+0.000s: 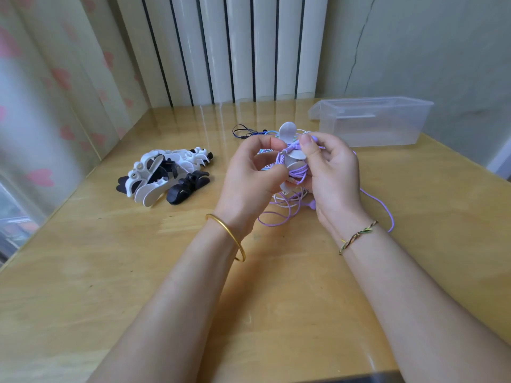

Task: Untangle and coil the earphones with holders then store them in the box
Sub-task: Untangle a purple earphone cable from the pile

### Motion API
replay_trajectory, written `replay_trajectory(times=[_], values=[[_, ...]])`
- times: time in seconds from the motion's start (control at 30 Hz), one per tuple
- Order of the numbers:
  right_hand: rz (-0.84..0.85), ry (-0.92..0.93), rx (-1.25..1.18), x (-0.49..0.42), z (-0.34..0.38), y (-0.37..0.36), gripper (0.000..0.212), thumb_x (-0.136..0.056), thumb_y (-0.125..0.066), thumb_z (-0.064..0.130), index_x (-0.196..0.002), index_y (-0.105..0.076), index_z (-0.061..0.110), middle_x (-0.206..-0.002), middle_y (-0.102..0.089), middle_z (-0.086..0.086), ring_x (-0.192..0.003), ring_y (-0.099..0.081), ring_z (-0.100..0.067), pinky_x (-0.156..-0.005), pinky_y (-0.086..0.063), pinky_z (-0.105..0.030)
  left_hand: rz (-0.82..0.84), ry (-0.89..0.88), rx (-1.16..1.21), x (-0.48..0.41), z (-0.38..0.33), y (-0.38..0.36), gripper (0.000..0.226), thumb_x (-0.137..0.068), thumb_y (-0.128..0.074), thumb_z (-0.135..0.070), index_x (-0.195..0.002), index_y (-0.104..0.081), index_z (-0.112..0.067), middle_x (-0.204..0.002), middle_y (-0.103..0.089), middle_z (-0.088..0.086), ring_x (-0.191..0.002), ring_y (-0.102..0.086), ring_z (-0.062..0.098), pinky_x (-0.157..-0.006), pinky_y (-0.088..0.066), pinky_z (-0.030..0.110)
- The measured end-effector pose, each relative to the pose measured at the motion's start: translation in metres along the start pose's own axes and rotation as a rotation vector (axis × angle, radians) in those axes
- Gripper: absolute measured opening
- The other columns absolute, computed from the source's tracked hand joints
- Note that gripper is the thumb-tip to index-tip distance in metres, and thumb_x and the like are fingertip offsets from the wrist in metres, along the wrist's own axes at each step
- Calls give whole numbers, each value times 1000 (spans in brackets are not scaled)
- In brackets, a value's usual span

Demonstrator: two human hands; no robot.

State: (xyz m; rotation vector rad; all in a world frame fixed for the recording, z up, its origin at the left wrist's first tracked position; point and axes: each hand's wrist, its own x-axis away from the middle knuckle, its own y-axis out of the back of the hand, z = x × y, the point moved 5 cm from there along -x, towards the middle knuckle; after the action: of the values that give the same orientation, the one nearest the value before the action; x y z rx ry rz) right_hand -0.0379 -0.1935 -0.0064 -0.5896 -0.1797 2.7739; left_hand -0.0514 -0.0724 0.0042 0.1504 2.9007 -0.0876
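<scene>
The left hand (249,175) and right hand (334,172) curl their fingers round a white plastic holder (288,131) wound with purple earphone cable (298,172), above the wooden surface (110,258). A pile of black and white holders (163,172) lies to the left, and a clear plastic box (373,123) stands at the right.

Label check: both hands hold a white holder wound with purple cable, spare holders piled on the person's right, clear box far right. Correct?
No: the head view shows the spare holders on the person's left. Otherwise right: left hand and right hand hold the white holder wound with purple cable, clear box far right.
</scene>
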Motion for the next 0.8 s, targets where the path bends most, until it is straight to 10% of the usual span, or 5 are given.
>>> replay_trajectory(times=[0.3, 0.53, 0.8], values=[[66, 8, -4, 6, 3, -7, 15, -96, -52, 16, -108, -61, 13, -77, -64, -11, -57, -62, -24, -42, -52, -34, -26, 22, 45, -2, 3, 4, 31, -76, -53, 10, -92, -51, -16, -94, -67, 17, -66, -62, 27, -64, -52, 34], [356, -10, 129, 4, 2, -11, 39, -97, -44, 1, -134, -46, 13, -114, -64, -14, -95, -67, -24, -82, -57, -41, -47, 40, 23, -7, 4, 19, 31, -75, -56, 9, -93, -52, -15, -95, -69, 18, -73, -62, 31, -73, -54, 46], [292, 72, 322, 1, 6, -16, 49, -82, -43, 20, -129, -54, 17, -119, -62, -7, -104, -62, -28, -89, -51, -48, -51, -37, -36, -6, -3, 14, 31, -83, -50, 14, -96, -50, -14, -95, -68, 18, -76, -66, 34, -76, -57, 51]])
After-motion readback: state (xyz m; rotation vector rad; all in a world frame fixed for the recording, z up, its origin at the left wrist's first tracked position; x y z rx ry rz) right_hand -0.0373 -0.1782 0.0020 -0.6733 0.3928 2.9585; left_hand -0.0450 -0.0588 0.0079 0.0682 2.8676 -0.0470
